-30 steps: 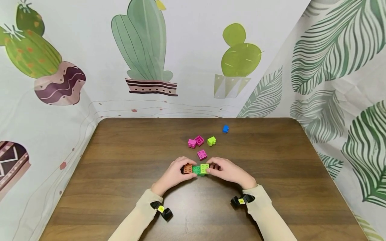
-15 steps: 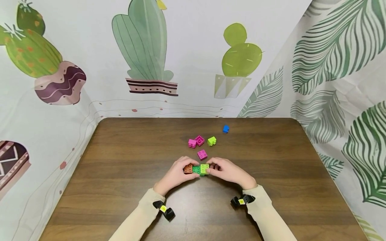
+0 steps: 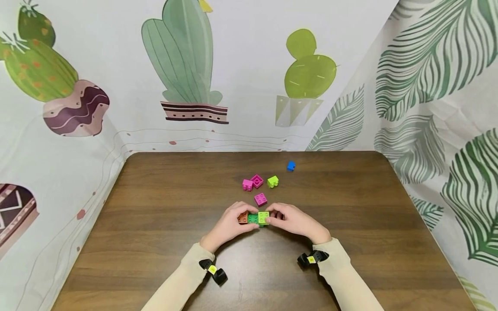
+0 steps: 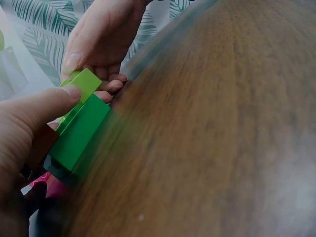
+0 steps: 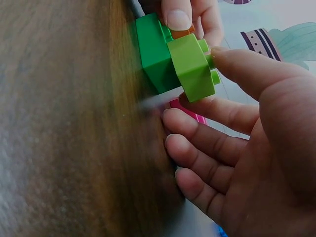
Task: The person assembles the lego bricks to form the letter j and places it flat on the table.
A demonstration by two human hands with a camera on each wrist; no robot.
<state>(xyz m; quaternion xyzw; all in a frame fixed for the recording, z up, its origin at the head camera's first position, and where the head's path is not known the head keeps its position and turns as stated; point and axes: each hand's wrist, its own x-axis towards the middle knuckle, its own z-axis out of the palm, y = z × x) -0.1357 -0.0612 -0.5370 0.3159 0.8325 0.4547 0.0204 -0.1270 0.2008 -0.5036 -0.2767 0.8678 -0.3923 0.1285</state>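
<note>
In the head view, a green brick (image 3: 253,219) lies with an orange-brown brick (image 3: 243,217) at its left end and a lime brick (image 3: 263,217) at its right end. My left hand (image 3: 229,222) holds the row, with fingers along the far side and thumb along the near side. In the left wrist view, that thumb (image 4: 69,94) touches the lime brick. The right hand (image 3: 293,221) pinches the lime brick between thumb and index finger; its other fingers (image 5: 197,153) are loosely curled below. The lime brick sits atop the green one's end, studs up.
Beyond the hands lie a near magenta brick (image 3: 260,199), another magenta brick (image 3: 247,185) touching an upturned magenta one (image 3: 256,181), a loose lime brick (image 3: 273,182) and a blue brick (image 3: 291,166). They are on a brown wooden table (image 3: 163,190) with a patterned cloth (image 3: 249,77) behind.
My left hand has slid slightly right along the row, its thumb and fingers now reaching closer to the lime brick. The right hand stays in place on the lime brick.
</note>
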